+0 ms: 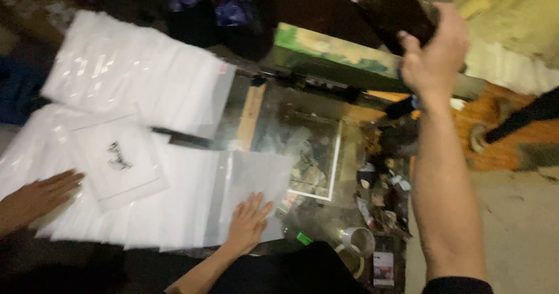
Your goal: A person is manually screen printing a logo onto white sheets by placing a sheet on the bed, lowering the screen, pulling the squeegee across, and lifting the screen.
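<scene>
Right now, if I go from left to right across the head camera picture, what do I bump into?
Another hand flat on the bags → small clear bag with a black drawing → left hand flat on a clear bag → roll of tape → right hand, raised, gripping a dark bar.

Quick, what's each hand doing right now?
Right hand: closed around a dark bar-shaped handle.
Left hand: not in view; the two open hands flat on the white plastic sleeves look like a co-worker's.
</scene>
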